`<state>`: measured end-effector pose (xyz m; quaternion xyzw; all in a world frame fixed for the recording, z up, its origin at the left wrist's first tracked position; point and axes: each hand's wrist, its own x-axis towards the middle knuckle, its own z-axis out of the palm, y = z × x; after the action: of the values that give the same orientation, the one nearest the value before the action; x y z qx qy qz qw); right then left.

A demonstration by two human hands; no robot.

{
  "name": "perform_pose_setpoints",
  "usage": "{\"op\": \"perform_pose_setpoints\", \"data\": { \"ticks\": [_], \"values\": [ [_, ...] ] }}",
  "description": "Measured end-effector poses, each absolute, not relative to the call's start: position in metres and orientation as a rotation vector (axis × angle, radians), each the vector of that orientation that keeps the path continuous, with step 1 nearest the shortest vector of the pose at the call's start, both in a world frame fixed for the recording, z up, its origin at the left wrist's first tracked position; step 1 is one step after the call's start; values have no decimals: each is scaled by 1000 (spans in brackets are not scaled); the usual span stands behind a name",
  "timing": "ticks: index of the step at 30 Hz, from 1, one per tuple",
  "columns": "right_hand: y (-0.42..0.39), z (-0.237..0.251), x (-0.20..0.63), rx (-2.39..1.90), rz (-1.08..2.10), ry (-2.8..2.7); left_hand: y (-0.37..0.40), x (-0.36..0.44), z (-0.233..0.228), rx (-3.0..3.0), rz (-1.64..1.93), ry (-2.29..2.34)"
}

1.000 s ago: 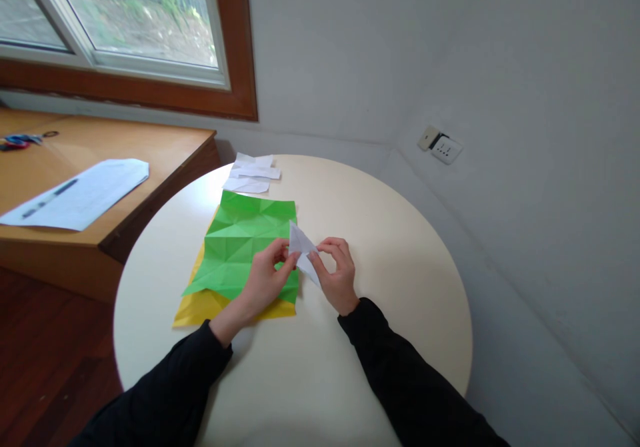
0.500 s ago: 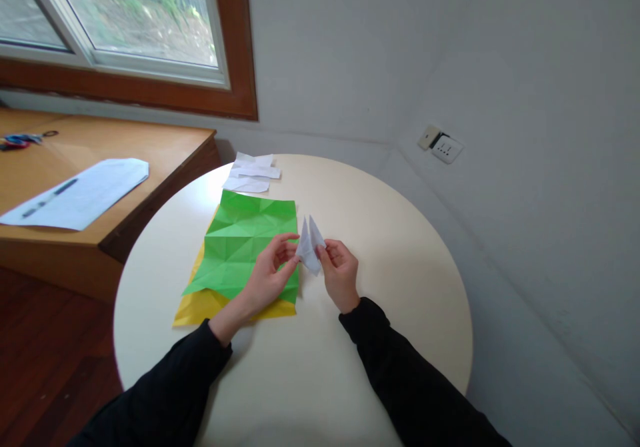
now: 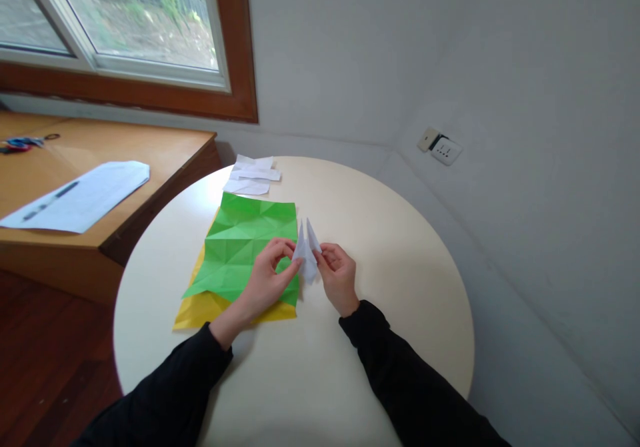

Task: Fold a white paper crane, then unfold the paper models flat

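Between my hands, above the round table, is a small folded white paper (image 3: 307, 260) with two narrow points facing away from me. My left hand (image 3: 273, 270) pinches its left edge between thumb and fingers. On the opposite edge my right hand (image 3: 338, 272) grips it the same way. Beneath my left hand lies a creased green sheet of paper (image 3: 245, 223), which rests on a yellow sheet (image 3: 200, 310). The fingertips behind the white paper are partly hidden.
White paper pieces (image 3: 253, 175) lie at the far edge of the round table (image 3: 400, 267). A wooden desk (image 3: 170, 143) at the left holds a white sheet (image 3: 100, 193) with a pen (image 3: 50, 200) on it, and scissors (image 3: 25, 143). A wall socket (image 3: 447, 151) is at the right.
My left hand now pinches the white paper's left edge more closely. The folded paper has shifted slightly, and its lower tip sits a little nearer to me.
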<state>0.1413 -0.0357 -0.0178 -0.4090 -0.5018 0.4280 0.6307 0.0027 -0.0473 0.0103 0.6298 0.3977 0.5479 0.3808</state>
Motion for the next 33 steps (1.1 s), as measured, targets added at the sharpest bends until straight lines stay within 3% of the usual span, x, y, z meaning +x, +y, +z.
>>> {"op": "perform_pose_setpoints", "data": {
  "ticks": [13,24,33],
  "values": [
    [-36,-16,143,-884,956,-1209,-46,4,16,1341,1368,1005],
    [-42,-5,142,-880,1227,-1352,-45,5,19,1292,1470,1110],
    [-36,-17,138,-843,1198,-1309,-44,6,17,1247,1400,1100]
  ]
}}
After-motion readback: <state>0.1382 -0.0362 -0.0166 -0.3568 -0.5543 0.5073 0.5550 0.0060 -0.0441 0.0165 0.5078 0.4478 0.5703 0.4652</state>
